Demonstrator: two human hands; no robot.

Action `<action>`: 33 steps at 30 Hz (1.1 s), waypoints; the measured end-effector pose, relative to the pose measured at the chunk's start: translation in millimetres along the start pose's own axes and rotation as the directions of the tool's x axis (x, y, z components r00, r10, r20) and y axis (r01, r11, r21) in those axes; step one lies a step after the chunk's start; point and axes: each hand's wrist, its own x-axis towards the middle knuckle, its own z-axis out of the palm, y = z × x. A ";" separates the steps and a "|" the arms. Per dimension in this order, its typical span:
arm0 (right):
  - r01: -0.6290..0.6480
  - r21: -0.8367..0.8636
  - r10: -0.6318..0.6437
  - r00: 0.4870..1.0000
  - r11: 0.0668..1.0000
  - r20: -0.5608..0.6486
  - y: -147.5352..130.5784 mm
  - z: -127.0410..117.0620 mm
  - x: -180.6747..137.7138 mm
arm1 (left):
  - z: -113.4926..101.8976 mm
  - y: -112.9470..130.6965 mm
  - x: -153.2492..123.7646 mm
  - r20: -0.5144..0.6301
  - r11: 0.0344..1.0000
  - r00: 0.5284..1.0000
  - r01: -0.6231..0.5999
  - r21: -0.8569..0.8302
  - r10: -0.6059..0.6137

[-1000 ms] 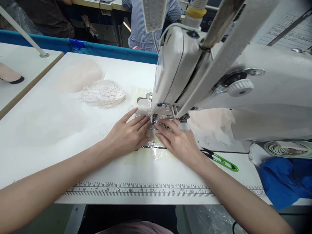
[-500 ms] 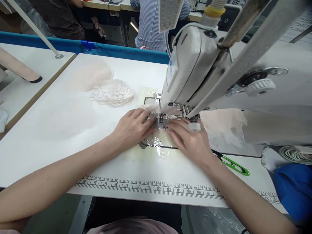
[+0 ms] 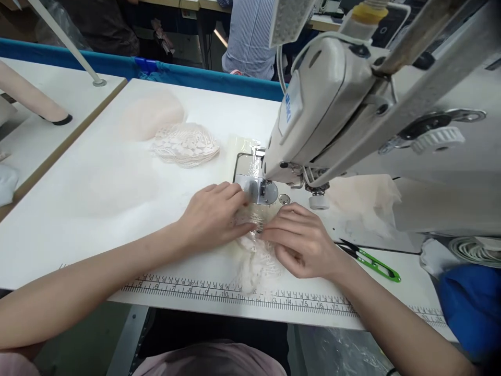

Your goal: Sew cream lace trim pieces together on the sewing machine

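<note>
A pale lace piece (image 3: pixel 255 263) lies in front of the sewing machine's metal needle plate (image 3: pixel 269 194), its lower end reaching the ruler marks. From the left, my left hand (image 3: pixel 219 213) has curled fingers and a thumb closed on the lace's upper edge. My right hand (image 3: pixel 303 240) pinches the same edge between thumb and fingertips, close to my left thumb. Both hands are just below the presser foot (image 3: pixel 263 188), and the fingertips partly cover the fabric. A cup-shaped stack of white lace (image 3: pixel 186 145) rests on the table to the left.
The sewing machine head (image 3: pixel 313 99) stands over the right side. Green thread snips (image 3: pixel 376 263) lie right of my right hand. Sheer peach fabric (image 3: pixel 362 203) is behind them, and a printed ruler (image 3: pixel 188 290) runs along the front edge. A person in a striped shirt (image 3: pixel 250 39) is beyond.
Both hands have drawn the lace from beneath the presser foot toward me, uncovering the needle plate. The right hand has turned to a pinch. The view has shifted slightly.
</note>
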 end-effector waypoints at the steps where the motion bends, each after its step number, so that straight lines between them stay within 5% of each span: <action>1: -0.018 -0.014 0.018 1.000 1.000 -0.004 0.7 -0.9 -1.1 | 0.9 -0.4 1.0 0.074 0.998 0.996 0.051 -0.032 -0.048; 7: -0.261 -0.048 0.260 0.965 0.964 -0.018 -3.2 -2.2 0.3 | 7.3 11.5 1.6 0.132 0.926 0.982 0.172 -0.336 -0.134; 9: -0.452 0.052 0.453 0.891 0.890 -0.002 -7.3 -2.5 2.9 | 7.5 14.7 1.5 0.078 0.891 0.986 0.166 -0.422 -0.147; 13: -0.706 0.385 0.709 0.686 0.594 0.163 -11.8 -4.3 4.8 | 5.3 15.7 1.9 -0.066 0.837 0.991 0.061 -0.544 -0.114; 20: -0.749 0.453 0.770 0.610 0.484 0.187 -10.1 -11.4 4.8 | 0.6 12.9 4.7 -0.210 0.814 0.961 0.024 -0.580 -0.178; 27: -0.728 0.663 0.763 0.525 0.173 0.377 -12.5 -13.8 14.9 | 0.5 15.0 6.1 -0.265 0.839 0.958 -0.053 -0.541 -0.110; 29: -0.712 0.666 0.797 0.526 0.222 0.297 -12.6 -8.3 12.7 | 2.8 14.9 6.2 -0.209 0.850 0.966 0.022 -0.527 -0.155; 33: -0.654 0.563 0.745 0.660 0.505 0.097 -15.4 1.0 8.2 | 8.6 15.8 5.7 -0.278 0.976 0.961 -0.048 -0.211 -0.013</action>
